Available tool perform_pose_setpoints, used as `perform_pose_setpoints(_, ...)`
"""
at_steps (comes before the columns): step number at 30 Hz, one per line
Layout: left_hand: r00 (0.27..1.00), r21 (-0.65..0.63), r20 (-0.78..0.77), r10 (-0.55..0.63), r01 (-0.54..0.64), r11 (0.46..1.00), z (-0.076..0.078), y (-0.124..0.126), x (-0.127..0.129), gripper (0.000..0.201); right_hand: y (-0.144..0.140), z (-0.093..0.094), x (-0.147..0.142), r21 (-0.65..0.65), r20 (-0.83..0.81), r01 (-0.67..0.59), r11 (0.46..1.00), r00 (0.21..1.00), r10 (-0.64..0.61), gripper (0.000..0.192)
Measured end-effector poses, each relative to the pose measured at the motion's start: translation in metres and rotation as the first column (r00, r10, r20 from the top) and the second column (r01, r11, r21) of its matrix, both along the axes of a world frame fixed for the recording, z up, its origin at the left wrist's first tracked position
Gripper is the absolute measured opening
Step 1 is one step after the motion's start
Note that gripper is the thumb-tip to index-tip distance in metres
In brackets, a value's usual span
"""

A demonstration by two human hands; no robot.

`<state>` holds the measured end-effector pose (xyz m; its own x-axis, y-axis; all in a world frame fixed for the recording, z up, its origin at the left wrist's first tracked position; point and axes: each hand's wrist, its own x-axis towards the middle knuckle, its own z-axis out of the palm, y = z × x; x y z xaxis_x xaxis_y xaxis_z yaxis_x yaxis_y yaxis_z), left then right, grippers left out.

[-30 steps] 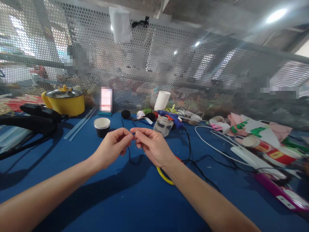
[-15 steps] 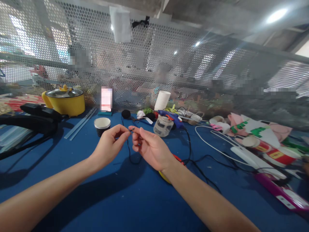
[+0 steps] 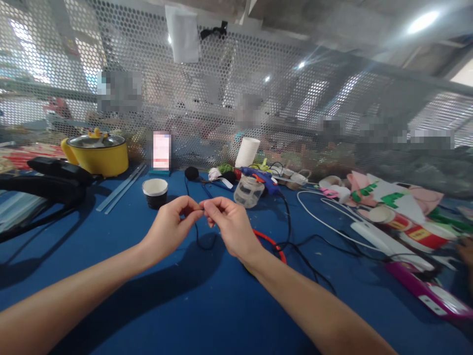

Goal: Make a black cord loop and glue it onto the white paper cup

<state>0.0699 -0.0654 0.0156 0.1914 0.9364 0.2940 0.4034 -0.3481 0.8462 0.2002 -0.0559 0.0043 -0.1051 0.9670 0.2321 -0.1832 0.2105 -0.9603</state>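
Note:
My left hand (image 3: 173, 224) is closed in a pinch, thumb against forefinger, on a thin dark strand that looks like black yarn (image 3: 201, 207). Meeting it fingertip to fingertip, my right hand (image 3: 232, 224) also pinches the strand. Most of what lies between the fingers is hidden. Behind the hands, a black yarn ball (image 3: 191, 173) rests on the table, and its strand runs down past my left hand and loops below the fingers. A black cup with a white rim (image 3: 155, 193) stands left of the hands, and a clear jar (image 3: 249, 192) stands beyond my right hand.
A blue glue gun (image 3: 262, 178) lies behind the jar, its cord trailing right. A red-and-yellow ring (image 3: 273, 241) is partly under my right forearm. At left are a yellow pot (image 3: 101, 157) and clear sticks (image 3: 121, 190); at right, a purple power strip (image 3: 424, 291).
My right hand has turned and its fingers have curled in, thumb now pressed over the forefinger. The dark strand between the fingertips shows less than before. Both hands stay close together.

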Motion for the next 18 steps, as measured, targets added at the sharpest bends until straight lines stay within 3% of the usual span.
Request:
perform_pose_setpoints(5,0.991,-0.164,0.084,-0.101,0.113,0.980,0.006,-0.001,0.001,0.017,0.004,-0.004,0.005,0.134,0.168,0.064,0.989,0.982,-0.087,0.020)
perform_pose_setpoints(13,0.984,-0.192,0.142,-0.103,0.129,0.973,0.007,0.001,-0.001,0.017,0.010,0.003,0.008,-0.092,-0.100,-0.070,0.993,0.993,0.061,0.041)
perform_pose_setpoints(18,0.989,-0.171,0.129,-0.077,0.099,0.980,0.008,0.002,-0.001,0.015,0.012,0.007,0.013,-0.089,-0.067,-0.079,0.993,0.995,0.073,0.035)
